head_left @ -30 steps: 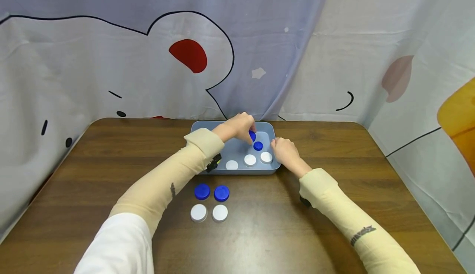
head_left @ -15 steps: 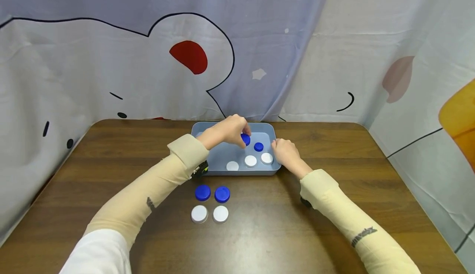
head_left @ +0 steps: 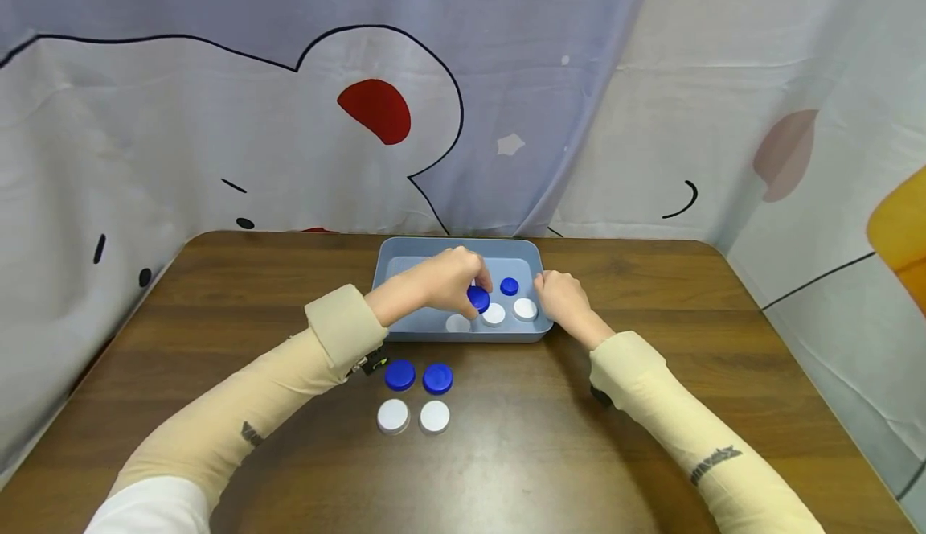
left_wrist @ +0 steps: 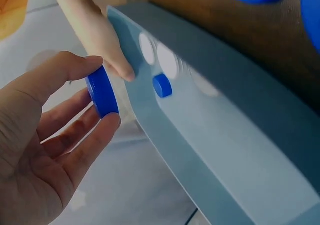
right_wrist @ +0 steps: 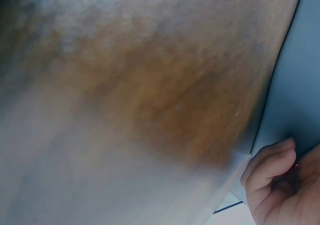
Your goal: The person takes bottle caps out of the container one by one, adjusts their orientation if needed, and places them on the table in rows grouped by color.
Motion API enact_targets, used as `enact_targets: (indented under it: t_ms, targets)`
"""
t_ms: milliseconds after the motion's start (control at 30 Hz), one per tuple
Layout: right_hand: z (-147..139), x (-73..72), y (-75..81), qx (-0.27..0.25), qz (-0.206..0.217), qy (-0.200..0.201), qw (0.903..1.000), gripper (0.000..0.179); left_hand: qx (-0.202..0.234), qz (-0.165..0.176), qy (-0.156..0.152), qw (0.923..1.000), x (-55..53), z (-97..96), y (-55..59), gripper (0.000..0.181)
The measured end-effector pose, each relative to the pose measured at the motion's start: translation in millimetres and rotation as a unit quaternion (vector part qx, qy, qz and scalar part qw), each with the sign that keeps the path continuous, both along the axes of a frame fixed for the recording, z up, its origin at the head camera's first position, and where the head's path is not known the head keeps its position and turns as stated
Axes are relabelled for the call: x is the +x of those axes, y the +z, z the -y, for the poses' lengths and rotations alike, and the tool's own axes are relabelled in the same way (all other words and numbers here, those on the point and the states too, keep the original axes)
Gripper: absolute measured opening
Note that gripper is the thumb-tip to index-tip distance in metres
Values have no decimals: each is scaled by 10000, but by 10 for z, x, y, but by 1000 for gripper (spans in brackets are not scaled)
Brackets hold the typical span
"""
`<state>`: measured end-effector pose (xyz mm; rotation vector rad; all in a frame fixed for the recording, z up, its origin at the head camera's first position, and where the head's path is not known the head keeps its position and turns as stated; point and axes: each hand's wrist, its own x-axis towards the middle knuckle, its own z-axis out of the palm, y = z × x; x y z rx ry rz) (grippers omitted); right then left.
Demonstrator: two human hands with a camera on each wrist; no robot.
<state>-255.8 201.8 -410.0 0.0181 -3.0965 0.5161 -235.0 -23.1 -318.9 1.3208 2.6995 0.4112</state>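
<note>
My left hand (head_left: 443, 281) pinches a blue bottle cap (left_wrist: 103, 92) between thumb and fingertips, on edge, above the blue-grey tray (head_left: 499, 338). The tray rests on the table, and my right hand (head_left: 564, 297) grips its right rim. Inside it lie a smaller blue cap (head_left: 510, 286) and a row of white caps (head_left: 525, 310) along the front side. In the head view the left hand partly covers the tray's middle. The right wrist view has the right hand's fingers (right_wrist: 272, 170) curled at the tray's corner.
On the wooden table (head_left: 535, 453), in front of the tray, two blue caps (head_left: 437, 378) sit behind two white caps (head_left: 435, 417). A printed curtain (head_left: 521, 84) hangs behind the table's far edge.
My left hand has drawn back toward the tray's front side, still holding the blue cap, which first moved left. The right hand stays at the tray's right rim.
</note>
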Motion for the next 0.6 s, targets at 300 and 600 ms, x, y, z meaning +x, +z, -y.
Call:
enact_targets:
  t_ms: [300,600]
  targets:
    - [-10,13,7,30,65,-10,10000,40,16,-140,-528,9985,293,-27,-39,34]
    - [4,10,15,20,44,38,10000,40,-112,99,-724,9973,481,-44,-192,32]
